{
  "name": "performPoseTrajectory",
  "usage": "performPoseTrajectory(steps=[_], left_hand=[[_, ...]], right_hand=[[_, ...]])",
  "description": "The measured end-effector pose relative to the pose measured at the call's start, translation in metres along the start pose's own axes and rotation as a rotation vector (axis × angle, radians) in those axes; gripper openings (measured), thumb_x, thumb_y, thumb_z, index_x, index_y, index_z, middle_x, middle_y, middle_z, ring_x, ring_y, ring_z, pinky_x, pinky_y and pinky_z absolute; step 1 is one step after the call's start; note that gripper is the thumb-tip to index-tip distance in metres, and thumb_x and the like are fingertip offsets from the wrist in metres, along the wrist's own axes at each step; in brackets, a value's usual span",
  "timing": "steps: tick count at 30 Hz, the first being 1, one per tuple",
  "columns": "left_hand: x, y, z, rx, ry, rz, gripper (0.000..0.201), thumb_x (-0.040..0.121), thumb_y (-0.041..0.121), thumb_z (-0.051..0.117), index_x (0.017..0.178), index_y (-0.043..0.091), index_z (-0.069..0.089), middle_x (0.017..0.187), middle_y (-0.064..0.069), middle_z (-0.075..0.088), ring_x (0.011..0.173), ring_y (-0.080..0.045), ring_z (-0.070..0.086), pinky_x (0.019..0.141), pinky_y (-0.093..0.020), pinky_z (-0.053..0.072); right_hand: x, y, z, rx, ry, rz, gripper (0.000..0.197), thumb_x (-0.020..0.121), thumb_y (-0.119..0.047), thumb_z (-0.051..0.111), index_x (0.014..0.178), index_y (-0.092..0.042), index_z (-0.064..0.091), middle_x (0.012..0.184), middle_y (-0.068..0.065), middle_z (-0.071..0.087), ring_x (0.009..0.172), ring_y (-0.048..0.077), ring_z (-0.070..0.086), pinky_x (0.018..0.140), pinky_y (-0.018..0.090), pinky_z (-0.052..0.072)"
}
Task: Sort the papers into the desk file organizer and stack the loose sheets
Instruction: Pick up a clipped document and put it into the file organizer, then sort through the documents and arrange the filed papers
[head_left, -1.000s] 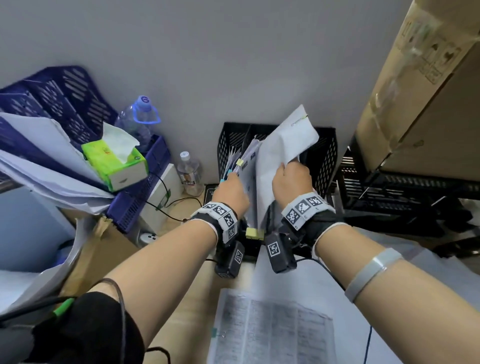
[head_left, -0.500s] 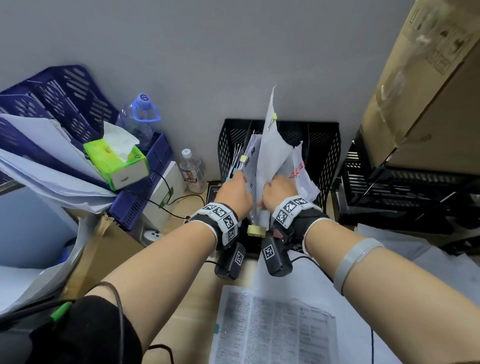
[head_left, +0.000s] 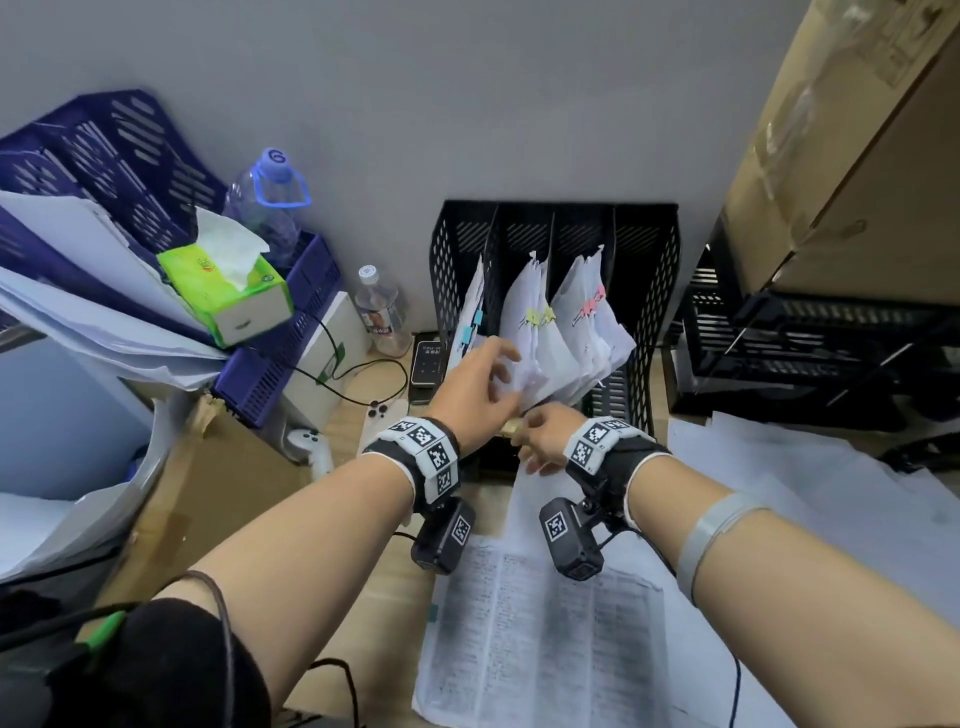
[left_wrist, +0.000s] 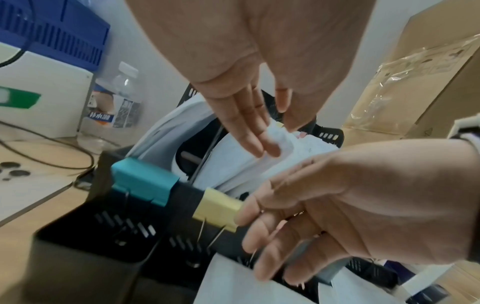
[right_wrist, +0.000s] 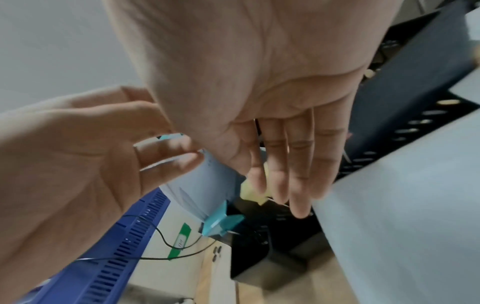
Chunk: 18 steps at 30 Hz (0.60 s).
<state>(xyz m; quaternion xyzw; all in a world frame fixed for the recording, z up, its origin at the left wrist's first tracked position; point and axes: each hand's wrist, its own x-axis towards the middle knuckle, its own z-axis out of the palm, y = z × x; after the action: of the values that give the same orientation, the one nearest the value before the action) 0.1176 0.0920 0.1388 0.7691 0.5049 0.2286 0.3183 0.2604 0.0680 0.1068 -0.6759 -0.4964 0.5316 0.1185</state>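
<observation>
Now both hands are loose at the black organizer (head_left: 644, 291): left hand (head_left: 480, 387) flat against the middle papers (head_left: 530, 332), right hand (head_left: 543, 436) empty; best tap them square.

organizer (head_left: 652, 291) far centre, at wall | clipped papers (head_left: 540, 332) in its slots | crates (head_left: 104, 156) far left | printed sheet (head_left: 540, 639) near centre | loose sheets (head_left: 779, 467) right | trays (head_left: 810, 332) far right

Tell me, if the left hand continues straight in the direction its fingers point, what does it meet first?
Probably the yellow-clipped papers in the black organizer; the left hand fingertips look almost on them already.
</observation>
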Motion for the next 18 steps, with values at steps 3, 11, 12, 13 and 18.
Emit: performPoseTrajectory(steps=[3, 11, 12, 13, 18], left_hand=[[-0.021, -0.015, 0.009, -0.078, -0.033, -0.049, 0.009, 0.09, 0.022, 0.069, 0.091, 0.02, 0.06, 0.075, -0.004, 0.067, 0.064, -0.02, 0.067, 0.066, -0.034, 0.058], [-0.097, -0.116, 0.039, 0.289, -0.499, -0.646, 0.034, 0.081, 0.031, 0.075, 0.107, 0.016, 0.06, 0.107, -0.006, 0.071, 0.1, -0.025, 0.067, 0.079, -0.029, 0.05], [-0.11, -0.128, 0.043, 0.293, -0.523, -0.682, 0.041, 0.08, 0.034, 0.077, 0.111, 0.015, 0.06, 0.111, -0.006, 0.07, 0.104, -0.026, 0.066, 0.079, -0.029, 0.049], [-0.122, -0.135, 0.047, 0.269, -0.528, -0.7, 0.046, 0.078, 0.037, 0.079, 0.113, 0.014, 0.059, 0.112, -0.006, 0.068, 0.105, -0.026, 0.065, 0.08, -0.029, 0.049], [-0.16, -0.153, 0.065, 0.036, -0.513, -0.653, 0.025, 0.073, 0.026, 0.085, 0.081, 0.015, 0.065, 0.082, -0.005, 0.069, 0.077, -0.022, 0.066, 0.082, -0.039, 0.06]], right_hand=[[-0.013, 0.025, 0.014, 0.019, -0.171, 0.101, 0.02, 0.092, -0.014, 0.048, 0.087, -0.009, 0.068, 0.086, 0.011, 0.067, 0.067, 0.026, 0.066, 0.062, 0.03, 0.052], [-0.03, 0.097, 0.077, -0.707, -0.141, 0.168, 0.062, 0.082, -0.032, 0.066, 0.138, -0.025, 0.041, 0.136, 0.008, 0.044, 0.119, 0.031, 0.053, 0.095, 0.037, 0.047], [-0.032, 0.102, 0.086, -0.735, -0.104, 0.195, 0.061, 0.081, -0.031, 0.064, 0.137, -0.025, 0.04, 0.134, 0.008, 0.041, 0.117, 0.033, 0.051, 0.095, 0.041, 0.047], [-0.033, 0.104, 0.096, -0.749, -0.059, 0.209, 0.058, 0.081, -0.03, 0.063, 0.134, -0.025, 0.04, 0.13, 0.008, 0.04, 0.115, 0.035, 0.049, 0.094, 0.043, 0.047], [-0.039, 0.111, 0.131, -0.74, 0.081, 0.227, 0.06, 0.075, -0.032, 0.065, 0.128, -0.024, 0.039, 0.125, 0.008, 0.04, 0.111, 0.033, 0.046, 0.089, 0.041, 0.044]])
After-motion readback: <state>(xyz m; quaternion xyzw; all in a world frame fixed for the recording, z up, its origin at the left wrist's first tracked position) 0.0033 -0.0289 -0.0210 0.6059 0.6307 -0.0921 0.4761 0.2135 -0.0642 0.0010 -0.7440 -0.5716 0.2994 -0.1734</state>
